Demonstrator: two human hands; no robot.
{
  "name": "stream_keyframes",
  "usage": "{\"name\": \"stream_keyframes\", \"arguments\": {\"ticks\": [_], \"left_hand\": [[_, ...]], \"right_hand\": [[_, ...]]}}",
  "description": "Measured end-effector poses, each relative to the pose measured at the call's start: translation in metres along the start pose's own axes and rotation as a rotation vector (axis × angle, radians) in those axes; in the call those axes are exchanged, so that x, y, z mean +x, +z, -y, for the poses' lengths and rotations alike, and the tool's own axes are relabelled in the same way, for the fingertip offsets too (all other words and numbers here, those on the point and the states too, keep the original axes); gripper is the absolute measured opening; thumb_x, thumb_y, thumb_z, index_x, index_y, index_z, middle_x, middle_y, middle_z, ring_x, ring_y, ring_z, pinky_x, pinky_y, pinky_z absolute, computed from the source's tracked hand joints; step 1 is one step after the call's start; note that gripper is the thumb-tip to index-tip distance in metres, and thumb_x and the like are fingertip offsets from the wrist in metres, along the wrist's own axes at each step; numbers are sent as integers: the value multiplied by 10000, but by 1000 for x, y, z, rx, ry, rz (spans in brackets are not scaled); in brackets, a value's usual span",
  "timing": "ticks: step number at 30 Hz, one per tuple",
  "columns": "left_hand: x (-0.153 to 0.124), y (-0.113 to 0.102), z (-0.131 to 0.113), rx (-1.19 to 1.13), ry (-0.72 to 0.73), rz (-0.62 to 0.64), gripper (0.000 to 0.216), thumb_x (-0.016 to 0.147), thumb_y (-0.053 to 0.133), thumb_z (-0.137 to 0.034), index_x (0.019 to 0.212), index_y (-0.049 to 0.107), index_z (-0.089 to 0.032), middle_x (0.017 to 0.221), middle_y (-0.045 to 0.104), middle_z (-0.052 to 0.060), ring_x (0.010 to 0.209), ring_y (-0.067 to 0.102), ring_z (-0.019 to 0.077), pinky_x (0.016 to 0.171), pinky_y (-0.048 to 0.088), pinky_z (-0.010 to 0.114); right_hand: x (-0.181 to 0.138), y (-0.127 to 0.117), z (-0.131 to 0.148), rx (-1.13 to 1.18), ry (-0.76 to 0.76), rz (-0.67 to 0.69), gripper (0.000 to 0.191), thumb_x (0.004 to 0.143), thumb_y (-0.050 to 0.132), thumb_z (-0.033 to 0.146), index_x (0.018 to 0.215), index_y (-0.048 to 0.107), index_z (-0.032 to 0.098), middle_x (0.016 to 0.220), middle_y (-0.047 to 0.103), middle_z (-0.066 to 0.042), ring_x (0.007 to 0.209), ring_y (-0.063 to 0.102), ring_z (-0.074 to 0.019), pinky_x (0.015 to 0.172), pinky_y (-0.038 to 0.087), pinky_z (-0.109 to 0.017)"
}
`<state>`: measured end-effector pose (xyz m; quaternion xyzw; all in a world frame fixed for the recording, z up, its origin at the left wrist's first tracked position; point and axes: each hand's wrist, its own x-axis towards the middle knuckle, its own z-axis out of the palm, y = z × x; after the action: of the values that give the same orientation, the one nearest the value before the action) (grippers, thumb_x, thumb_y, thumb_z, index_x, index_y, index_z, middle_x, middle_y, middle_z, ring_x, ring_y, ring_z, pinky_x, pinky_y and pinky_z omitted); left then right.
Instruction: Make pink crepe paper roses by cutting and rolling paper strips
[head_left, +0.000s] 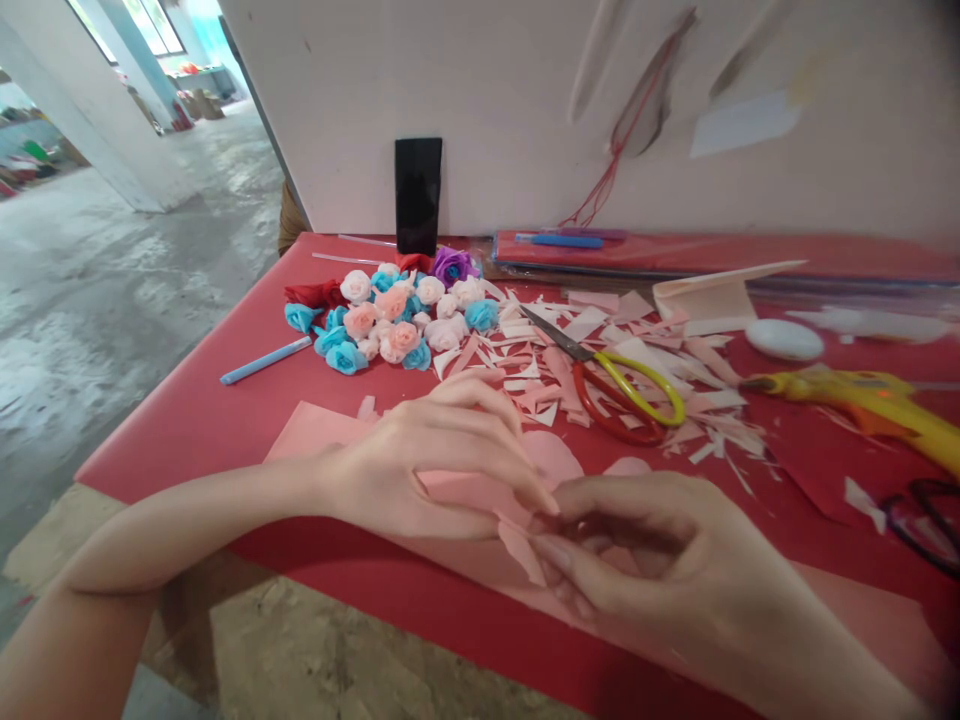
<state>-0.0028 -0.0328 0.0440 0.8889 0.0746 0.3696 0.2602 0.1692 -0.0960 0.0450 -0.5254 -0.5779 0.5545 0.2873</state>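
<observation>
A small curled piece of pink paper (523, 552), shaped like a petal, is held between my hands above the table's front part. My right hand (652, 545) pinches its right side between thumb and fingers. From the other side, my left hand (442, 450) has its thumb and index finger closed on the paper's upper edge, its other fingers loosely curved. Beneath both hands lies a large pink paper sheet (315, 428), with rounded pink cut pieces (553, 455) partly hidden behind the fingers.
Paper roses (390, 305) in several colours cluster behind my left hand. Scissors (600, 365) lie on pale paper scraps (551, 375). A yellow glue gun (862, 395) is at the right. A phone (418, 195) leans on the white panel; a blue pen (266, 360) lies left.
</observation>
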Motion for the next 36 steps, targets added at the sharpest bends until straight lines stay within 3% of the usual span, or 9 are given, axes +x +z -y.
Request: {"name": "stream_keyframes", "arguments": {"ticks": [9,13,20,23,27,30,36], "left_hand": [[0,-4,1,38,5,35,91,660,696,-152,697,613,-157,646,682,15,714,555,131,793,476,306],[0,-6,1,1,23,66,25,717,642,-145,722,626,-164,661,693,14,733,551,128,735,493,259],[-1,-5,2,-40,14,36,81,765,594,-168,691,626,-174,650,702,9,727,570,134,741,485,288],[-1,-3,2,-56,25,35,102,778,583,-178,686,626,-172,660,708,10,714,592,118,744,487,268],[-1,-3,2,-50,49,6,97,761,613,-226,670,627,-196,668,711,-15,646,609,88,754,489,241],[-1,-4,1,-4,46,8,116,763,608,-245,651,636,-234,669,710,-35,700,612,114,808,480,269],[-4,-6,3,11,84,42,142,803,553,-212,703,653,-205,700,709,-30,757,588,110,757,488,225]], "right_hand": [[-1,-1,2,-155,-142,-58,113,662,569,235,557,587,197,500,558,3,426,479,-108,384,385,-193],[-2,-2,3,-192,-130,-71,120,651,538,214,554,610,211,488,574,10,418,489,-116,370,376,-199],[-3,-1,4,-148,-82,-81,117,637,555,237,541,613,201,488,565,0,433,488,-114,373,354,-200],[-1,-3,5,18,50,22,92,628,570,214,551,607,180,480,532,25,407,442,-66,379,344,-157],[3,-12,2,332,186,328,114,720,567,209,631,609,152,556,595,14,446,498,-50,431,382,-129],[7,-17,-2,506,232,501,194,788,543,242,638,606,137,589,619,-1,483,526,-50,519,409,-151],[11,-14,-8,695,352,623,180,789,565,265,671,597,132,580,604,10,508,529,-54,562,420,-167]]}}
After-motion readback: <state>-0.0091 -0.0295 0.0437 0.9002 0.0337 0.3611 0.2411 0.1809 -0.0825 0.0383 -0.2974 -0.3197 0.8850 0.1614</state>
